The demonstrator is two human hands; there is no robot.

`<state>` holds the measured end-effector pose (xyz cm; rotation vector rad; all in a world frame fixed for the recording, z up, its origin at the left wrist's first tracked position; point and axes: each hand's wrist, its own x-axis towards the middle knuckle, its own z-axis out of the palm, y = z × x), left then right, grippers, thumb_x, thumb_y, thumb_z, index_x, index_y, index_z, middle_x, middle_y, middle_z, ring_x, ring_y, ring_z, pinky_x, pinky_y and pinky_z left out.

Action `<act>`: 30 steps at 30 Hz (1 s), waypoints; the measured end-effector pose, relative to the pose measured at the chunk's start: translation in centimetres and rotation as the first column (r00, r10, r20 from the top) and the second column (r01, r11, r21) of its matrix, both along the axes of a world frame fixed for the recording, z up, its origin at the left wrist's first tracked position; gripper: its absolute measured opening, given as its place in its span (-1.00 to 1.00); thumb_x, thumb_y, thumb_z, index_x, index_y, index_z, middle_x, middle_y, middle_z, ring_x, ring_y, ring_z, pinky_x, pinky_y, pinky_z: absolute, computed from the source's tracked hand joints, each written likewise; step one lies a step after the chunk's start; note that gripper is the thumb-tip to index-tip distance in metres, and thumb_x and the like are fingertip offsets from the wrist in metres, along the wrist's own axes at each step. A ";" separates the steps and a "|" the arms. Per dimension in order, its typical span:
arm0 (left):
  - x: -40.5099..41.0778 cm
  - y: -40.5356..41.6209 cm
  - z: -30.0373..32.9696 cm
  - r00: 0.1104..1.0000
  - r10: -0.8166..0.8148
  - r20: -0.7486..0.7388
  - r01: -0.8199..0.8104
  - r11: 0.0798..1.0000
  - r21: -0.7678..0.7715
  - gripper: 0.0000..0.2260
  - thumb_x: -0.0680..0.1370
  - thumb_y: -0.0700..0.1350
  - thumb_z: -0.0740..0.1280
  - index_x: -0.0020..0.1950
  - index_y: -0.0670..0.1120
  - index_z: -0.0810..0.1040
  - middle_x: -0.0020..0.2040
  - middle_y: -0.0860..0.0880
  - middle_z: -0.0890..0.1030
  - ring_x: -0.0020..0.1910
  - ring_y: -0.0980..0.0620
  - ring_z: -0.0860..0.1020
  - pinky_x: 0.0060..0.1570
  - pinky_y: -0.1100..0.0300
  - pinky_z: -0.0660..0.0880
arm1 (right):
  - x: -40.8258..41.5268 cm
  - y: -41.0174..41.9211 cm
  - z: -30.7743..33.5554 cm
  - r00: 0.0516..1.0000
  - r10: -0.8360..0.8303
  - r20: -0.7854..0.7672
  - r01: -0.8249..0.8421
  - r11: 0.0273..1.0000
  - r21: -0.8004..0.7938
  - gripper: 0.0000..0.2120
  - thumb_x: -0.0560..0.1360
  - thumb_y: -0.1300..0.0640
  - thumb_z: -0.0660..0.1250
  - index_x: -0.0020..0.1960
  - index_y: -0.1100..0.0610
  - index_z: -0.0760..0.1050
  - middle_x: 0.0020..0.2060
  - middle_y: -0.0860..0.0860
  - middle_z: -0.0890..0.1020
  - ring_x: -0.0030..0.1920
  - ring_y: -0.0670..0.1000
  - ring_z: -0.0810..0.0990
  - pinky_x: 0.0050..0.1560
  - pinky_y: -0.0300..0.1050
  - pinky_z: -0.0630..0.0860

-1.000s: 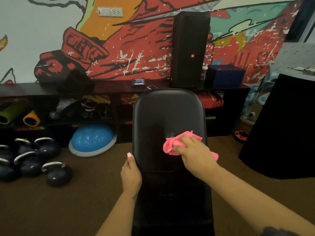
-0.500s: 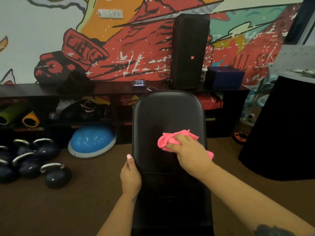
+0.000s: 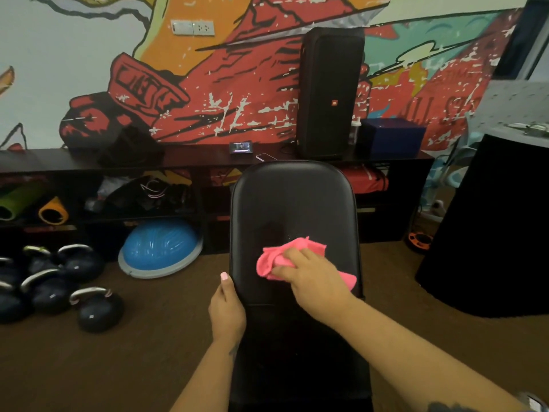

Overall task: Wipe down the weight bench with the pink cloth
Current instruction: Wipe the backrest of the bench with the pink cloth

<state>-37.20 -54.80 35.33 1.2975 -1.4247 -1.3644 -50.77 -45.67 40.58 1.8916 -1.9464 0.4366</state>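
A black padded weight bench [image 3: 292, 203] is seen running from the near edge of the view away toward the far wall, its rounded far end lying just in front of a low dark shelf [image 3: 193, 162]. A crumpled pink cloth [image 3: 269, 260] is found on the pad surface, about midway along the visible length and slightly right of centre. The right hand [image 3: 315, 281] is laid over the cloth, fingers curled down onto it and pressing it against the pad; part of the cloth shows beyond the fingers on the left and a corner shows to the right of the hand. The left hand [image 3: 227, 310] is placed on the left edge of the bench, thumb lying up along the pad's rim; the remaining fingers are hidden below the edge, so whether they are wrapped round it cannot be told.

A tall black speaker [image 3: 329, 93] and a dark blue box [image 3: 392, 136] are noted standing on the shelf top at the far side, before a painted wall. On the floor at the left, several black kettlebells [image 3: 95, 307] are grouped, with a blue half-ball trainer [image 3: 160, 248] just beyond them, near the shelf.
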 end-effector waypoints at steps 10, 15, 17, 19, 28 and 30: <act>0.0 0.0 -0.2 1.000 0.007 -0.011 -0.007 1.000 -0.005 -0.55 0.63 0.15 -0.05 0.05 -0.09 0.52 -0.04 -0.04 0.51 0.00 0.02 0.45 0.00 0.13 0.32 | -2.8 -0.2 1.9 0.992 -0.124 0.038 0.127 0.987 -0.099 -0.60 0.31 0.17 0.08 -0.06 0.05 0.64 -0.15 0.08 0.58 -0.15 0.19 0.56 -0.33 0.03 0.54; 0.0 0.1 -0.1 1.000 0.001 -0.020 -0.001 1.000 -0.021 -0.52 0.64 0.13 -0.04 0.11 -0.16 0.54 -0.04 -0.06 0.52 -0.01 0.02 0.46 -0.03 0.16 0.32 | -0.7 0.0 0.7 0.998 0.015 -0.054 -0.013 0.999 0.044 -0.64 0.27 0.22 0.28 -0.02 -0.06 0.64 -0.08 0.02 0.60 -0.12 0.10 0.57 -0.27 -0.03 0.55; 0.1 0.0 0.0 1.000 -0.011 -0.013 0.011 1.000 -0.007 -0.54 0.64 0.14 -0.05 0.07 -0.12 0.52 -0.06 -0.04 0.52 -0.02 0.03 0.46 -0.02 0.15 0.32 | -1.6 1.2 0.9 0.998 0.016 -0.064 -0.014 0.999 0.034 -0.69 0.26 0.20 0.25 -0.11 -0.05 0.64 -0.13 0.00 0.60 -0.15 0.08 0.58 -0.27 -0.08 0.52; 0.1 0.0 0.1 1.000 -0.019 -0.010 0.019 1.000 0.013 -0.57 0.63 0.16 -0.05 0.01 -0.07 0.50 -0.13 0.02 0.52 -0.06 0.06 0.46 -0.02 0.14 0.32 | -2.9 1.3 1.7 0.998 -0.050 -0.034 0.049 0.998 -0.035 -0.68 0.29 0.16 0.14 -0.16 -0.02 0.64 -0.16 0.02 0.59 -0.19 0.12 0.58 -0.28 -0.07 0.52; 0.0 0.1 0.3 1.000 0.000 -0.007 0.000 1.000 -0.015 -0.56 0.65 0.11 -0.04 0.09 -0.13 0.53 -0.07 0.00 0.49 -0.02 0.06 0.43 -0.02 0.17 0.30 | -0.4 -2.0 1.8 1.000 -0.029 -0.008 0.028 0.999 -0.022 -0.59 0.27 0.26 0.23 0.04 0.00 0.63 -0.07 0.08 0.59 -0.13 0.18 0.56 -0.31 0.05 0.56; 0.1 0.0 0.3 1.000 -0.017 -0.004 0.017 1.000 -0.003 -0.59 0.64 0.12 -0.04 0.01 -0.08 0.50 -0.10 0.02 0.48 -0.04 0.07 0.44 -0.03 0.17 0.30 | -0.8 -1.0 1.4 0.999 0.003 -0.042 -0.004 1.000 -0.014 -0.64 0.28 0.22 0.19 -0.06 -0.02 0.65 -0.11 0.05 0.60 -0.17 0.14 0.58 -0.31 -0.03 0.55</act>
